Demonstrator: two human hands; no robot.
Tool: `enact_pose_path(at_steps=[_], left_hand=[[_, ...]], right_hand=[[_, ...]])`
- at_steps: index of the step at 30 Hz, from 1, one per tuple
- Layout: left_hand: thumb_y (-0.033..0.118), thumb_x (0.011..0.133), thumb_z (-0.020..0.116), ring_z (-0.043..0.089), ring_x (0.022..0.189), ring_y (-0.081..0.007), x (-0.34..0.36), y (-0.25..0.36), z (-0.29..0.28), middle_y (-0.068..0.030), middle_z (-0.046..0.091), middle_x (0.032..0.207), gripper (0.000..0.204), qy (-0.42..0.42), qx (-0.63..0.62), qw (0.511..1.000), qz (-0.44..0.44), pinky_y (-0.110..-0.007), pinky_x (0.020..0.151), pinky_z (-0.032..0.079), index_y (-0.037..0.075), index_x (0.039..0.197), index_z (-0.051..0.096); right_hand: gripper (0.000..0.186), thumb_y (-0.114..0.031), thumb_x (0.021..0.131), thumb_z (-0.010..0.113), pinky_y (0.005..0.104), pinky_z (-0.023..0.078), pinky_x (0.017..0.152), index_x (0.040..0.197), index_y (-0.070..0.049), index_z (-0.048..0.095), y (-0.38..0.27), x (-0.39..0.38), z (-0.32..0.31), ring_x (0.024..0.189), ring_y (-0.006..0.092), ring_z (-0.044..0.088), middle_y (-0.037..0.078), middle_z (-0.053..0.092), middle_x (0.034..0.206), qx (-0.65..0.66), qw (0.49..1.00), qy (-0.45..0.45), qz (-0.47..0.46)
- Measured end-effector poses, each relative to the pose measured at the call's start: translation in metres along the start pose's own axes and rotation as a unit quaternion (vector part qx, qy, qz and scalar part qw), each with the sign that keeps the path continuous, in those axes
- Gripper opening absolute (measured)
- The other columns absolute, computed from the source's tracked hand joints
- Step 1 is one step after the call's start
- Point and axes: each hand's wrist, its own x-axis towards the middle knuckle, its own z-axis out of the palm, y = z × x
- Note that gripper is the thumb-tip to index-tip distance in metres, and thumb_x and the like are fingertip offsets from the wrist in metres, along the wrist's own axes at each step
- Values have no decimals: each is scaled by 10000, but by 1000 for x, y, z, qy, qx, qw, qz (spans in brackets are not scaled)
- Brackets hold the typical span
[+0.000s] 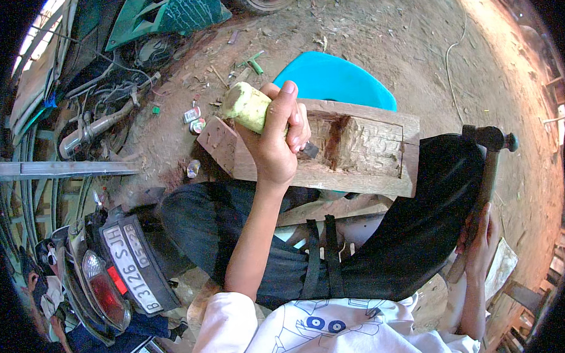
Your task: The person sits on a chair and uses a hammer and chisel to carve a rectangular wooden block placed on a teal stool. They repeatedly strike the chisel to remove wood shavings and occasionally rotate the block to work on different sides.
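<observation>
My left hand (279, 130) is closed round the pale yellow-green handle of a chisel (244, 107). A short piece of its dark blade shows below the fingers, against the recess in a wooden block (371, 142); whether the edge touches the wood I cannot tell. The block has a rough, chipped hollow cut into its upper face, with a darker, deeper band across it. It rests on a bright blue plastic seat (335, 78) in front of my knees. Down at my right side, my right hand (479, 237) grips the wooden handle of a hammer (491, 139), its dark head raised beside my knee.
At the left stand motorcycle parts (88, 136), a metal bar (64, 168) and a motorcycle's rear end with a tail light (105, 291). A green fairing (165, 19) lies at the far left. Small litter (193, 114) and wood chips dot the dirt floor (409, 54). A thin cord (450, 77) trails at the right.
</observation>
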Motion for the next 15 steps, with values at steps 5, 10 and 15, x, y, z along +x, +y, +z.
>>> enact_pose_path(at_steps=[5, 10, 15], left_hand=[[129, 855, 614, 322, 360, -28, -3, -2, 6, 40, 397, 521, 321, 16, 38, 999, 9, -206, 322, 210, 101, 615, 404], [250, 940, 428, 254, 375, -73, -8, 0, 9, 16, 324, 485, 317, -90, 12, 995, 33, -234, 349, 227, 101, 664, 383], [321, 980, 314, 238, 401, -96, -7, 2, 6, 5, 310, 494, 358, -153, -3, 987, 42, -257, 385, 270, 101, 705, 379]], right_hand=[[461, -478, 946, 390, 211, 302, 306, 768, -66, 495, -10, -4, 1, 345, 79, 384, -2, 427, 507, -21, 1000, 3, 21], [456, -483, 940, 401, 215, 310, 313, 777, -69, 500, -9, -3, -1, 353, 79, 387, -6, 427, 511, -30, 999, 9, 42], [459, -500, 930, 413, 215, 305, 315, 777, -76, 501, -12, -3, 5, 353, 80, 380, -6, 430, 517, -1, 999, 4, 43]])
